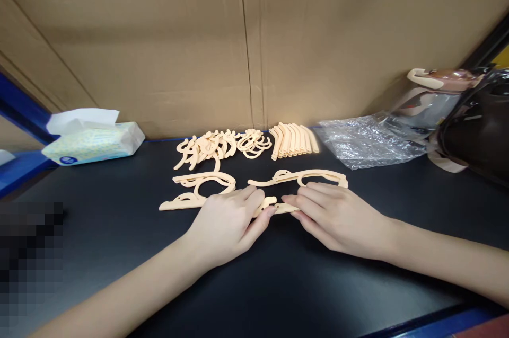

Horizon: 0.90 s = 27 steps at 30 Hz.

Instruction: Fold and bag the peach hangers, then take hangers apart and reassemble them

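Note:
Between my hands, low over the black tabletop, is a beige plastic hanger piece [285, 208] with small holes near its end. My left hand [226, 219] pinches its left end, where a short curved part shows between thumb and fingers. At the right end, my right hand [338, 216] grips it with thumb and fingertips. My fingers hide much of the piece. Just beyond my left hand lies a folded beige hanger [207, 175] with a hook, partly covered by the hand. Another folded hanger [318, 174] lies beyond my right hand.
Toward the back are a pile of curved beige parts [210, 144], a smaller pile of hooks [253, 142] and a stack of hanger arms [294, 140]. A tissue pack [95, 142] stands left. Clear plastic wrap [366, 139], a bottle [433, 99] and a dark bag [477, 126] are right.

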Tool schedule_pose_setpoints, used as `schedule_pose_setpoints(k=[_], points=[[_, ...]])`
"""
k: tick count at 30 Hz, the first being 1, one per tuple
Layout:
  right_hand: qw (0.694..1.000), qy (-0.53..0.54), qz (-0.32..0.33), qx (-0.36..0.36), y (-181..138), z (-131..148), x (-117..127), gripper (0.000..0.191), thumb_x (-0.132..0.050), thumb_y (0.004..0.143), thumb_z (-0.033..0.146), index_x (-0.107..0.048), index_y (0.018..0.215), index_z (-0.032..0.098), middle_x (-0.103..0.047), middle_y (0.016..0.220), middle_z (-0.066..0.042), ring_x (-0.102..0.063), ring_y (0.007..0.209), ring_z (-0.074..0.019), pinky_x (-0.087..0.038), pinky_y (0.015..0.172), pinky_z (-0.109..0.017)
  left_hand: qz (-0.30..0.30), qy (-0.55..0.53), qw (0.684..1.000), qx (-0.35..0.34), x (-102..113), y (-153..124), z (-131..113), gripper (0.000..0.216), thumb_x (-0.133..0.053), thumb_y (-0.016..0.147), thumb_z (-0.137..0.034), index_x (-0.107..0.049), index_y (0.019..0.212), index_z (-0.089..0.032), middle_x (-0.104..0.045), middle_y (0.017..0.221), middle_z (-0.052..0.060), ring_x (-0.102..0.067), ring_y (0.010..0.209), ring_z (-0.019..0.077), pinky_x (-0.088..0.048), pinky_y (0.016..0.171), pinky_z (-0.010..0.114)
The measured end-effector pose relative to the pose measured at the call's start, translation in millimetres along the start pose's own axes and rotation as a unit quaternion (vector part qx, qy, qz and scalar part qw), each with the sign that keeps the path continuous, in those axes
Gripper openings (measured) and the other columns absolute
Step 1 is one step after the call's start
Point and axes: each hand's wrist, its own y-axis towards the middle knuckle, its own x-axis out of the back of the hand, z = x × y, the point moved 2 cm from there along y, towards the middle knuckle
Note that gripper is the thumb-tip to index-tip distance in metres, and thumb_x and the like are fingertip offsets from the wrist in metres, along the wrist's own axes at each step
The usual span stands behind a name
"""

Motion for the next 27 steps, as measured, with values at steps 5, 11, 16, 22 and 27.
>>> schedule_pose_setpoints(k=[5, 11, 16, 22, 27], points=[[1.000, -0.003, 0.018, -0.012, -1.0, -7.0, -4.4, 0.020, -0.042, 0.095, 0.019, -0.061, 0.102, 0.013, -0.062, 0.079, -0.004, -0.059, 0.074, -0.0162, -0.043, 0.065, -0.027, -0.002, -0.001, 1.000, 0.001, -0.5, 0.5, 0.4, 0.032, -0.032, 0.097, -0.031, -0.041, 0.069, -0.019, -0.051, 0.061, -0.002, -0.049, 0.050, 0.0122, -0.027, 0.047, 0.023], [0.999, -0.038, 0.036, 0.001, -1.4, -11.3, -6.5, 0.023, -0.048, 0.093, 0.016, -0.058, 0.113, 0.017, -0.062, 0.080, 0.000, -0.055, 0.058, -0.0123, -0.038, 0.057, -0.027, 0.007, -0.023, 1.000, 0.001, -1.2, 0.0, 0.3, 0.030, -0.030, 0.098, -0.031, -0.038, 0.072, -0.020, -0.052, 0.061, -0.003, -0.049, 0.050, 0.0126, -0.029, 0.048, 0.023], [0.999, -0.009, 0.046, 0.000, -1.0, -11.8, -9.4, 0.022, -0.043, 0.096, 0.020, -0.060, 0.110, 0.019, -0.062, 0.076, 0.002, -0.055, 0.057, -0.0117, -0.038, 0.057, -0.026, 0.035, -0.039, 0.998, -0.019, -3.5, 0.3, 0.2, 0.026, -0.027, 0.099, -0.031, -0.037, 0.078, -0.021, -0.054, 0.064, -0.003, -0.052, 0.051, 0.0141, -0.031, 0.048, 0.023], [0.998, 0.057, 0.029, -0.014, -0.6, -16.8, -15.7, 0.028, -0.036, 0.100, 0.026, -0.061, 0.112, 0.019, -0.065, 0.079, 0.000, -0.058, 0.061, -0.0109, -0.042, 0.061, -0.023, 0.059, -0.037, 0.998, 0.005, -5.0, 1.0, 1.7, 0.021, -0.023, 0.099, -0.025, -0.034, 0.081, -0.022, -0.052, 0.058, -0.004, -0.053, 0.048, 0.0157, -0.032, 0.047, 0.024], [0.996, 0.082, 0.012, -0.019, -0.7, -17.5, -15.8, 0.029, -0.036, 0.100, 0.028, -0.061, 0.111, 0.019, -0.068, 0.083, -0.002, -0.061, 0.066, -0.0118, -0.045, 0.062, -0.023, 0.057, -0.026, 0.998, 0.001, -7.5, -1.2, 0.9, 0.024, -0.029, 0.098, -0.040, -0.035, 0.084, -0.022, -0.054, 0.058, -0.004, -0.055, 0.047, 0.0177, -0.033, 0.046, 0.025]])
